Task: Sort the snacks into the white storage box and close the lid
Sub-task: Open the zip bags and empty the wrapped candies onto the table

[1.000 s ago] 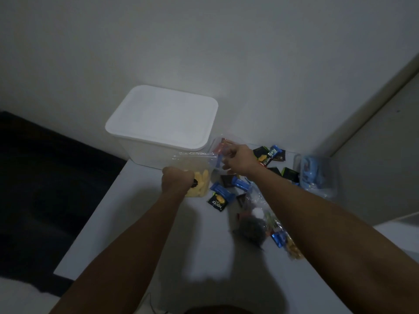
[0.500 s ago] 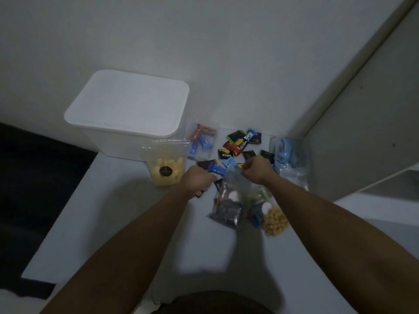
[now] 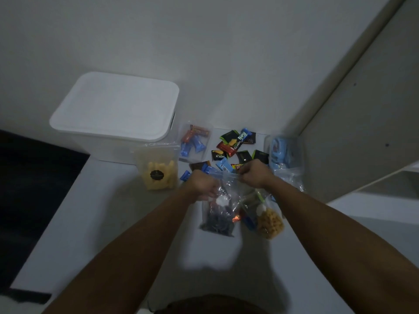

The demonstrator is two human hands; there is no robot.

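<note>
The white storage box (image 3: 99, 141) stands at the back left of the table with its lid (image 3: 118, 105) on. In front of me a clear zip bag of dark snacks (image 3: 218, 219) is held up by its top edge: my left hand (image 3: 203, 185) grips the left end and my right hand (image 3: 255, 174) pinches the right end. A clear bag of yellow puffs (image 3: 269, 222) lies just right of it. A clear tub of yellow snacks (image 3: 158, 171) stands by the box. Small wrapped snacks (image 3: 233, 146) lie scattered behind my hands.
A clear tray of blue and red bars (image 3: 193, 141) sits right of the box. A clear bag with blue packs (image 3: 282, 152) lies at the back right by the wall corner. The white table (image 3: 108, 223) drops off to a dark floor (image 3: 29, 191) on the left.
My left hand let go of the yellow snack tub, which now stands by the box. Both hands came back toward me and took hold of the dark-snack bag's top edge.
</note>
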